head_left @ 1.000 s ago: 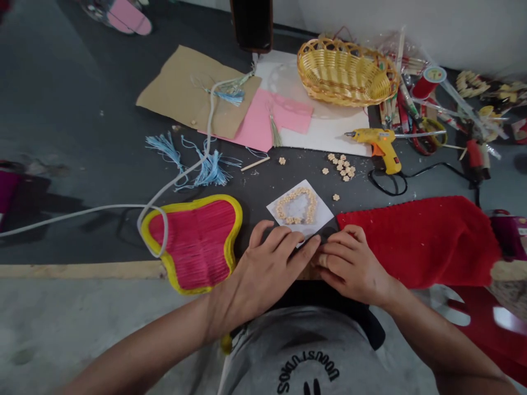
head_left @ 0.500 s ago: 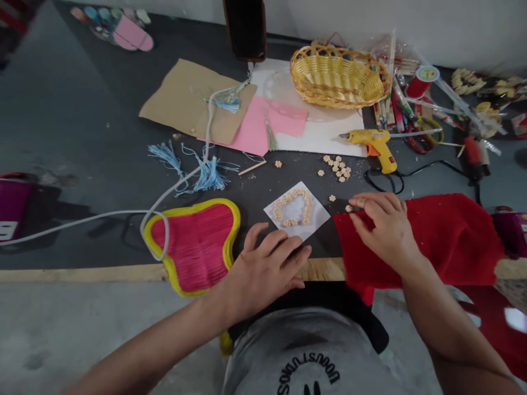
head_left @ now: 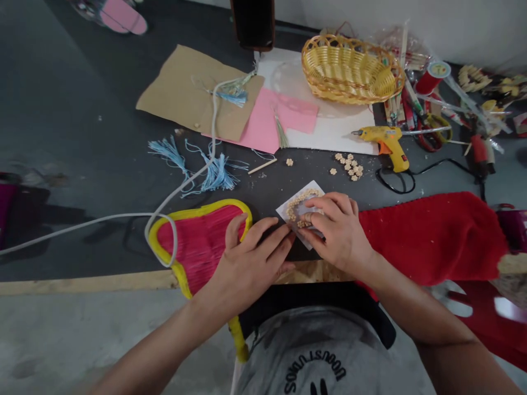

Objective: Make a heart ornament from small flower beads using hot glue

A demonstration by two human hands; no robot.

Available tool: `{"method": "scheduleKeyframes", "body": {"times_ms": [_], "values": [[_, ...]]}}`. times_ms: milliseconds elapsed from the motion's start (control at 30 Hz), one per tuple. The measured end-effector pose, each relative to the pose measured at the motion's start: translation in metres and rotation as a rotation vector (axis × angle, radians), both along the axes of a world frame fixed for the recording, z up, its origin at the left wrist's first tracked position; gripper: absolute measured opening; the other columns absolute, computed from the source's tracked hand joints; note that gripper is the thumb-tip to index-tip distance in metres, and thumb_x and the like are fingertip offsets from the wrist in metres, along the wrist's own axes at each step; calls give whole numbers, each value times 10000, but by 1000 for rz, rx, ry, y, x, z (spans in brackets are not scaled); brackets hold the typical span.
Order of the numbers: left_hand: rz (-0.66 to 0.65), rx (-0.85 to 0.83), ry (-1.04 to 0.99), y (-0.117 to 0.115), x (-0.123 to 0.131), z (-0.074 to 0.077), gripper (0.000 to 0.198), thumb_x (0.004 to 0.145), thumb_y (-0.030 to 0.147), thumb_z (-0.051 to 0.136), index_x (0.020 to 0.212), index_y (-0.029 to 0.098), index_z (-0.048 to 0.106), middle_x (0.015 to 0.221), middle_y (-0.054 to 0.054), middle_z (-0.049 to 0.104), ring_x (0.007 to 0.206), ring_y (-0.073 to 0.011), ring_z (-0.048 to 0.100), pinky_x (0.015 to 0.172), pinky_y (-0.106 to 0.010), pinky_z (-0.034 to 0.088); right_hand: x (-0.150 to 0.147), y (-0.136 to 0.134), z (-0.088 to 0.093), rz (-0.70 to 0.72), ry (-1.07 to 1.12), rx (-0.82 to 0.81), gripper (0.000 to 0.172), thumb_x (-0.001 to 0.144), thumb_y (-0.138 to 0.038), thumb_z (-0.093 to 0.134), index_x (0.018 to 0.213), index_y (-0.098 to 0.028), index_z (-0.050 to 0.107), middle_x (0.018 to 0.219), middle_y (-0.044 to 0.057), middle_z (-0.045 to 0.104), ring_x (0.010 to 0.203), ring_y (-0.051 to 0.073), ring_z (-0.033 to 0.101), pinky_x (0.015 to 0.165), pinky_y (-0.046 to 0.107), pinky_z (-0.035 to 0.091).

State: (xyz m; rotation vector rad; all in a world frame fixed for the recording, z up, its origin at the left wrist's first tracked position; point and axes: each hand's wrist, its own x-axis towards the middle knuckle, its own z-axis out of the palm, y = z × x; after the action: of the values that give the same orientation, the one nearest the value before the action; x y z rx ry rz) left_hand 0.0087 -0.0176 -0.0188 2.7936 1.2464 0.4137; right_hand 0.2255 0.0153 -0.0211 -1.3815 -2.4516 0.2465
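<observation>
A square of white paper [head_left: 309, 244] lies near the table's front edge, turned cornerwise. On it small flower-shaped wooden beads form a ring [head_left: 290, 210], partly covered by my right hand [head_left: 340, 227]. That hand's thumb and fingers are pinched over the ring's lower right side, on a small flower bead that the fingertips mostly hide. My left hand [head_left: 257, 252] lies open, its fingers spread and the tips at the paper's lower left edge. Its thumb reaches over a pink, yellow-rimmed padded piece [head_left: 197, 241]. Several loose flower beads [head_left: 349, 166] lie beyond the paper.
A yellow glue gun [head_left: 389, 144] lies at the right, its black cord trailing. Red cloth [head_left: 432, 236] spreads beside my right forearm. Behind are a wicker basket [head_left: 352, 71], pink paper [head_left: 263, 118] and brown paper [head_left: 197, 93]. Blue tassels [head_left: 216, 173] and a white cable [head_left: 181, 189] lie left.
My right hand has moved left from the loose beads by the red cloth to the bead ring. My left hand stays by the paper. The whole view has shifted slightly.
</observation>
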Motion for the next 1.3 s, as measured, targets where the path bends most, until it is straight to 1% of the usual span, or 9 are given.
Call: {"method": "scheduleKeyframes", "body": {"times_ms": [100, 333, 467, 667, 767, 933, 1167, 1300], "values": [[17, -13, -28, -1, -1, -4, 305, 949, 398, 606, 1173, 197, 652, 1223, -23, 699, 1224, -271, 535, 1218, -559, 142, -1, 2, -2, -6, -6, 2, 106, 921, -309, 628, 905, -225, 693, 1209, 40, 681, 1150, 272, 492, 912, 451, 375], [26, -24, -49, -2, 0, -6, 313, 933, 394, 635, 1188, 212, 637, 1228, -17, 698, 1228, -279, 544, 1210, -567, 148, -3, 2, -6, -2, 49, 34, 100, 918, -321, 647, 925, -237, 702, 1159, 18, 706, 1110, 248, 525, 933, 441, 380], [31, -5, -44, -3, 0, -6, 272, 964, 377, 586, 1183, 223, 633, 1234, -19, 694, 1226, -278, 545, 1194, -587, 147, -4, 2, -9, -5, 58, 47, 103, 916, -334, 658, 922, -242, 706, 1131, 12, 720, 1095, 242, 539, 936, 437, 375], [23, 10, -20, -3, 0, -8, 277, 974, 370, 562, 1210, 237, 619, 1245, -15, 688, 1225, -266, 541, 1206, -569, 130, -2, 2, -9, -9, 42, 74, 127, 901, -366, 679, 943, -249, 708, 1112, 13, 727, 1091, 246, 538, 928, 435, 367], [21, 6, -25, -4, 0, -9, 286, 973, 377, 563, 1218, 237, 613, 1259, -13, 682, 1228, -268, 538, 1202, -571, 139, -1, 2, -9, -22, 33, 85, 144, 896, -388, 682, 896, -244, 699, 1122, 15, 722, 1095, 252, 535, 926, 446, 365], [32, -18, -22, -5, 0, -9, 283, 985, 388, 539, 1219, 250, 619, 1277, -16, 673, 1250, -273, 528, 1195, -563, 169, -2, 1, -9, -12, 43, 99, 123, 905, -348, 674, 853, -238, 694, 1133, 7, 719, 1106, 249, 535, 923, 453, 366], [12, 42, -15, -4, 0, -11, 320, 946, 408, 602, 1204, 225, 653, 1246, -46, 675, 1235, -261, 525, 1224, -563, 120, -4, 3, -10, 13, 66, 96, 95, 916, -318, 661, 879, -240, 701, 1123, -2, 725, 1105, 242, 529, 927, 449, 363], [5, 35, 1, -5, -1, -11, 285, 950, 368, 602, 1199, 237, 647, 1302, -17, 656, 1237, -257, 523, 1226, -566, 106, -4, 3, -11, 8, 65, 101, 92, 917, -313, 656, 875, -245, 702, 1116, -7, 728, 1101, 242, 524, 928, 445, 357]]}}
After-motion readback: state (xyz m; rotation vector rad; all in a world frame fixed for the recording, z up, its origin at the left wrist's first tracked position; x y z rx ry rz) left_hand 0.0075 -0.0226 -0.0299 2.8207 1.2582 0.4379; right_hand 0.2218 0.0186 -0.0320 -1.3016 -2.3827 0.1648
